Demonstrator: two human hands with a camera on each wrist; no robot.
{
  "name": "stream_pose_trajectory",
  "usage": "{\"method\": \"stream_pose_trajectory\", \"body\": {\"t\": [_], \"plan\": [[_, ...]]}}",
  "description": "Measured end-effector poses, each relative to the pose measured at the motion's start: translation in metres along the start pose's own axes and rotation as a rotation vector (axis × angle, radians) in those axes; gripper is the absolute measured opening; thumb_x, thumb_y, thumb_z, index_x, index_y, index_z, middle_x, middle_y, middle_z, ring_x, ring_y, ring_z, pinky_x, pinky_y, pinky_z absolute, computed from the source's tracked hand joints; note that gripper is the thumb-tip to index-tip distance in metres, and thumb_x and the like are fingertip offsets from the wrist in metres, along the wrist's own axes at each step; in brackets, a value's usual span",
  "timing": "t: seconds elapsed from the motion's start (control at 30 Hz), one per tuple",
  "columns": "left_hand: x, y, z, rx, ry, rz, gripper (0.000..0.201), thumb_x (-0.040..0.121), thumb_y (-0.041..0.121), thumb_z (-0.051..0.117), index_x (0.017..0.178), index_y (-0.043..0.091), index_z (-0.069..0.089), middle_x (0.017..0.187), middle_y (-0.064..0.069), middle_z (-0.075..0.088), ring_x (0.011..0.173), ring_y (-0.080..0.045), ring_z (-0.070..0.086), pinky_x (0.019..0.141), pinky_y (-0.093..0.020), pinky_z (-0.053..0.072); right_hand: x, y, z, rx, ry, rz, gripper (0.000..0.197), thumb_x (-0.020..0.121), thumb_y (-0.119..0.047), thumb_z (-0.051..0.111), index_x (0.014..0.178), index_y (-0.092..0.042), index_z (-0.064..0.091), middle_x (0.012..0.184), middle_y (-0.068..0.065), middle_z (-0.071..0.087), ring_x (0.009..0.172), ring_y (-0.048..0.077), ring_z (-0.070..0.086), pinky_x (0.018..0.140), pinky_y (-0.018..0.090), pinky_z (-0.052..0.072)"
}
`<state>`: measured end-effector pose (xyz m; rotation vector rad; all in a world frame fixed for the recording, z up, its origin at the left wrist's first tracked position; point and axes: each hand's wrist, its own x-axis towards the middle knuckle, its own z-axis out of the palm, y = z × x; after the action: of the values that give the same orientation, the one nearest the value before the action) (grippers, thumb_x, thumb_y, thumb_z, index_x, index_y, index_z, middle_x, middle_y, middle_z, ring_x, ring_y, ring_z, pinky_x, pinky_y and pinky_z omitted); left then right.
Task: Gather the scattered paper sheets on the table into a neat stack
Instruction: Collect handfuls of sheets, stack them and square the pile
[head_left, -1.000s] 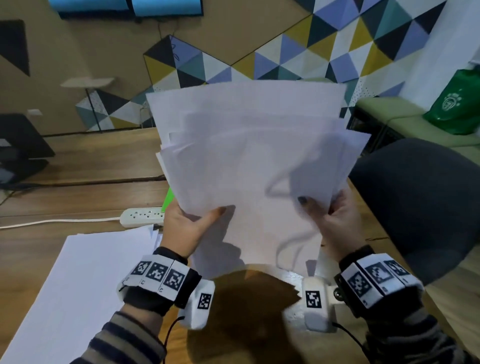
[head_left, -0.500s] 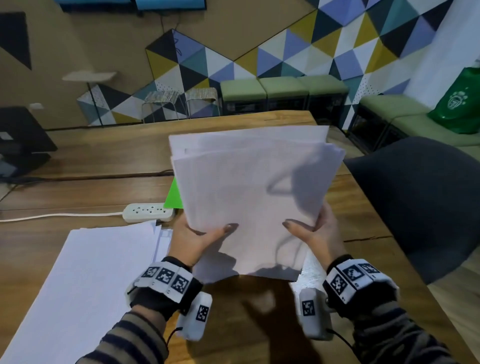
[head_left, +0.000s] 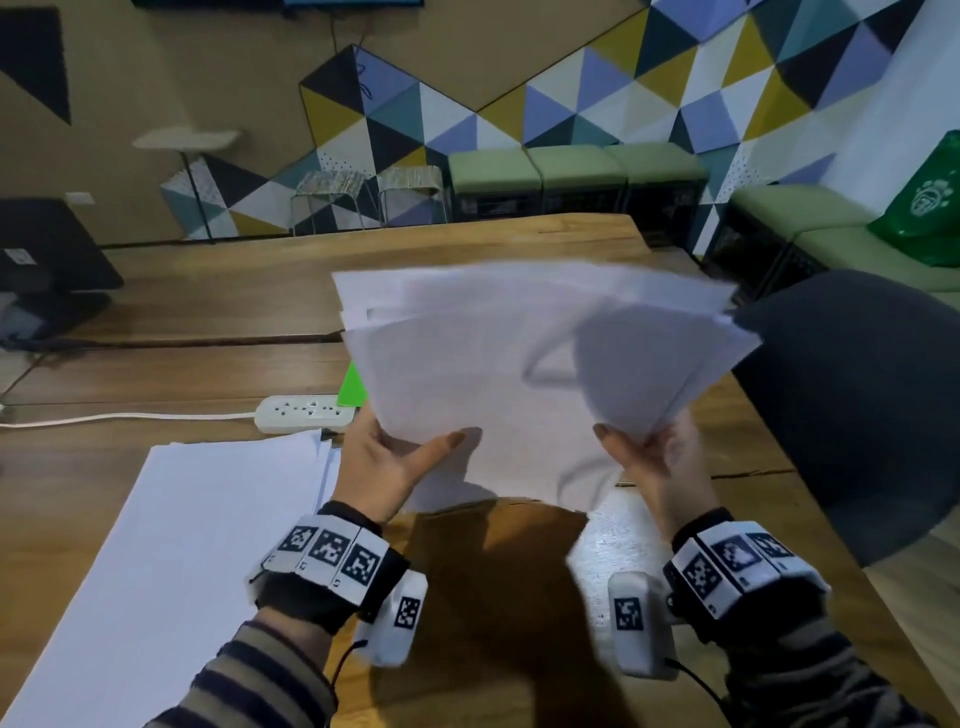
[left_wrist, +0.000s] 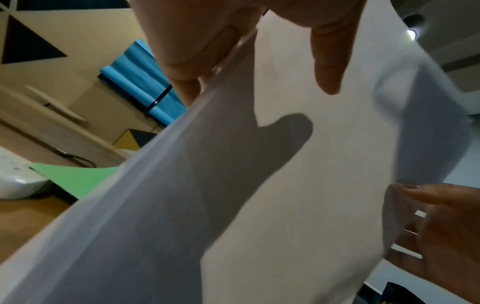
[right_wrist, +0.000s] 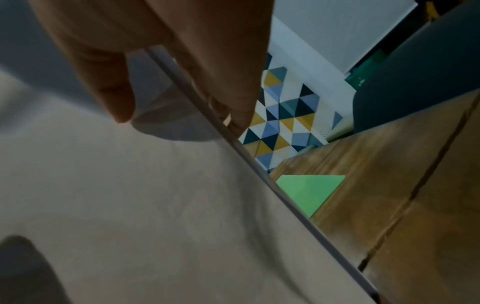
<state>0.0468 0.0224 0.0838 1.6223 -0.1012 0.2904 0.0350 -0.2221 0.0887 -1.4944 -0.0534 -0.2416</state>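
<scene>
Paper sheets, held bundle (head_left: 498, 374): white, fanned and uneven at the far edges, lifted off the table and tilted toward me; both my hands carry it.
Left hand (head_left: 387, 462): my thumb lies across the near face of the bundle, fingers curled behind its left edge; a firm pinch.
Right hand (head_left: 657, 457): my thumb on the front, fingers behind the right edge; pinching the sheets, which bow upward just above the grip.
Second pile (head_left: 171, 561): white sheets lying flat on the table to my left, edges roughly aligned, a few corners stepping out at the top right.
Green sheet (head_left: 353, 387): flat on the table beyond my left hand, mostly hidden behind the bundle, just beside the power strip (head_left: 306, 413).
Table (head_left: 218, 306): wooden, with a seam running across.
Chair (head_left: 862, 395): dark, at my right, near the table edge.
Stage, by my judgement: squaring the bundle; joining it with the pile on the left is not yet done.
Risk, loose inner sheets: the fan is uneven, so a slack pinch could let one slide out.
Risk, creasing: the bow at my right hand could fold if I squeeze harder.
Risk, omission: the green sheet sits hidden and may be missed.
</scene>
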Motion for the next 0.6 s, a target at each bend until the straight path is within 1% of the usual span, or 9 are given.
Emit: {"method": "stream_pose_trajectory", "body": {"t": [0.07,0.1,0.17,0.2,0.27,0.33,0.4,0.5,0.6], "plan": [[0.004,0.004,-0.003,0.026,0.029,0.050,0.089,0.043,0.057,0.085,0.116,0.016,0.054,0.107,0.000,0.066,0.102,-0.007,0.063,0.081,-0.013,0.051,-0.001,-0.003,-0.001,0.053,0.013,-0.056,0.071,0.074,0.012,0.066,0.128,-0.020,0.034,0.107,0.001,0.060,0.092,0.002,0.063,0.081,0.018,0.051],[0.004,0.007,-0.002,0.034,0.028,0.077,0.096,0.043,0.061,0.083,0.123,0.022,0.047,0.111,-0.002,0.064,0.105,-0.008,0.062,0.085,-0.014,0.050,-0.001,-0.005,0.001,0.066,0.039,-0.098,0.083,0.072,0.007,0.070,0.134,-0.026,0.026,0.110,0.005,0.058,0.092,0.007,0.063,0.081,0.022,0.052],[0.005,0.014,0.000,0.019,0.034,0.107,0.094,0.051,0.048,0.085,0.129,0.032,0.035,0.111,-0.002,0.064,0.104,-0.004,0.063,0.087,-0.013,0.050,0.002,-0.013,0.008,0.021,0.088,-0.163,0.098,0.069,-0.013,0.079,0.140,-0.037,0.015,0.113,0.006,0.057,0.091,0.015,0.062,0.079,0.027,0.054],[0.007,0.016,0.002,0.011,0.042,0.119,0.088,0.058,0.033,0.085,0.130,0.028,0.036,0.109,-0.004,0.064,0.101,-0.002,0.063,0.085,-0.012,0.050,0.004,-0.017,0.011,-0.001,0.113,-0.193,0.097,0.070,-0.017,0.077,0.140,-0.037,0.013,0.111,0.004,0.058,0.091,0.015,0.061,0.078,0.026,0.055],[0.010,0.019,0.005,0.085,0.102,0.134,0.059,0.069,0.015,0.080,0.121,0.010,0.051,0.101,-0.007,0.067,0.089,0.004,0.064,0.079,-0.014,0.050,0.009,-0.026,0.018,-0.070,0.149,-0.279,0.076,0.076,-0.005,0.063,0.137,-0.026,0.022,0.100,-0.004,0.058,0.088,0.004,0.060,0.073,0.016,0.052],[0.010,0.024,0.008,0.137,0.169,0.108,0.022,0.076,0.012,0.075,0.096,0.007,0.065,0.079,0.006,0.070,0.068,0.007,0.062,0.068,-0.020,0.049,0.012,-0.034,0.024,-0.155,0.189,-0.357,0.051,0.079,-0.003,0.054,0.121,-0.026,0.037,0.093,-0.010,0.057,0.082,-0.004,0.058,0.070,0.012,0.048],[0.011,0.023,0.007,0.089,0.199,0.095,0.016,0.075,0.014,0.076,0.088,0.010,0.067,0.068,0.015,0.067,0.063,0.001,0.060,0.066,-0.021,0.049,0.011,-0.040,0.026,-0.201,0.222,-0.404,0.042,0.081,-0.003,0.054,0.111,-0.031,0.044,0.091,-0.011,0.059,0.082,-0.003,0.058,0.071,0.014,0.047],[0.004,0.016,0.005,0.121,0.149,0.037,0.034,0.065,0.034,0.074,0.092,0.015,0.065,0.084,0.000,0.070,0.076,-0.008,0.066,0.072,-0.026,0.053,0.008,-0.029,0.026,-0.178,0.178,-0.249,0.054,0.081,0.007,0.060,0.116,-0.029,0.040,0.091,-0.012,0.063,0.078,-0.004,0.061,0.067,0.012,0.049],[-0.009,-0.008,0.000,0.170,0.018,-0.037,0.040,0.064,0.040,0.068,0.100,0.035,0.053,0.102,0.009,0.065,0.096,-0.005,0.062,0.091,-0.027,0.051,-0.004,-0.003,0.025,-0.185,0.085,0.027,0.060,0.080,0.010,0.060,0.131,-0.012,0.035,0.103,0.001,0.063,0.077,-0.011,0.061,0.074,0.009,0.050]]}}
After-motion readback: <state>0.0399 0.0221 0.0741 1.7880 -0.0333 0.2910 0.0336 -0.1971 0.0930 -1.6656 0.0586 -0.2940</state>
